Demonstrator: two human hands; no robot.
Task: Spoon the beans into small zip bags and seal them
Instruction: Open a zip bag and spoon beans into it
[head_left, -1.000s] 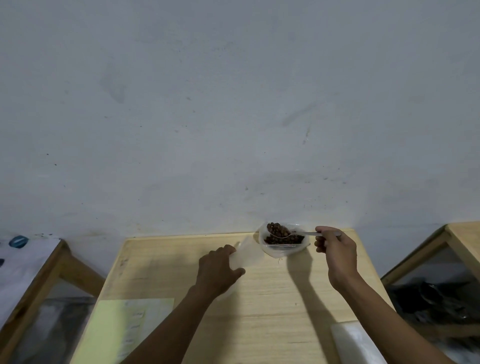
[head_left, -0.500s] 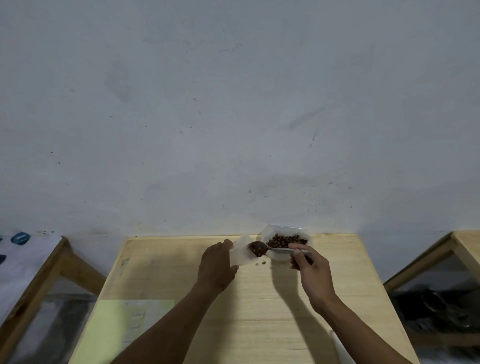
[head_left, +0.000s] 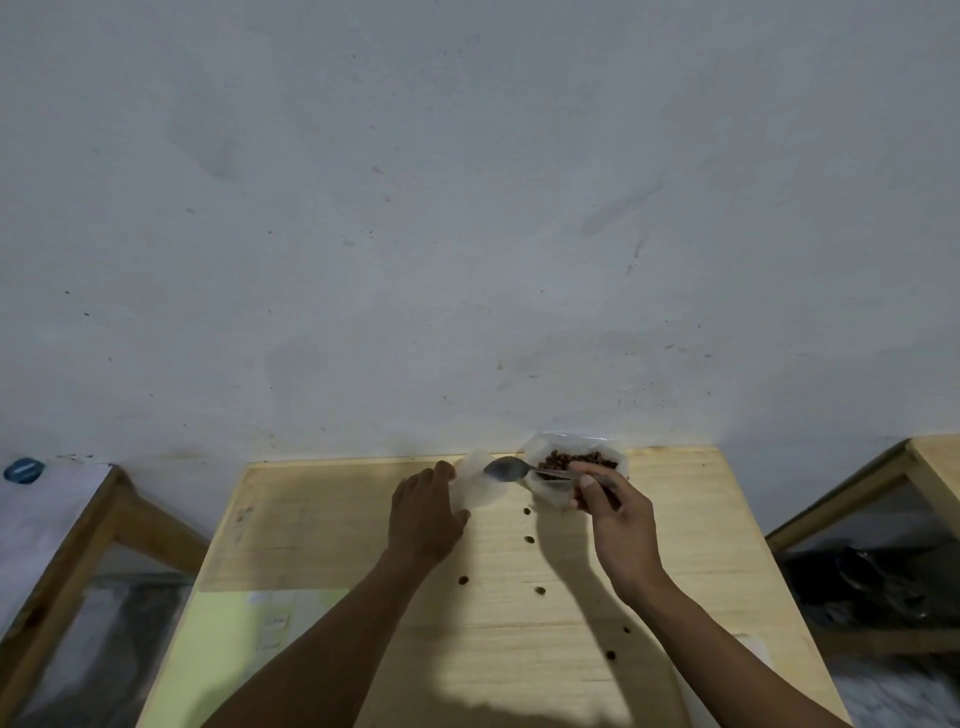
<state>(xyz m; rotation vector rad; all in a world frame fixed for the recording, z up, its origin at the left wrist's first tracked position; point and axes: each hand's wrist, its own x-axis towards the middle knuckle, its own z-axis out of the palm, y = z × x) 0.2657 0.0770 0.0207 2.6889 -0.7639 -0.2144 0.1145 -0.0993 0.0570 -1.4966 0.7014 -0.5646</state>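
Note:
A clear tub of brown beans (head_left: 574, 461) stands at the far edge of the wooden table (head_left: 701, 519). My left hand (head_left: 423, 514) holds a small clear zip bag (head_left: 475, 486) upright just left of the tub. My right hand (head_left: 613, 514) pinches the handle of a metal spoon (head_left: 506, 469). The spoon's bowl looks bare and sits at the bag's mouth. Several loose beans (head_left: 529, 539) lie scattered on the table in front of my hands.
A pale yellow-green sheet (head_left: 228, 654) lies at the table's near left. A white item (head_left: 758, 649) peeks out behind my right forearm. Wooden frames stand to the left (head_left: 93, 525) and right (head_left: 930, 467). The wall rises right behind the table.
The spoon went from the tub to the bag with a load of beans and now looks bare. Several beans have dropped onto the table. My right hand moved left.

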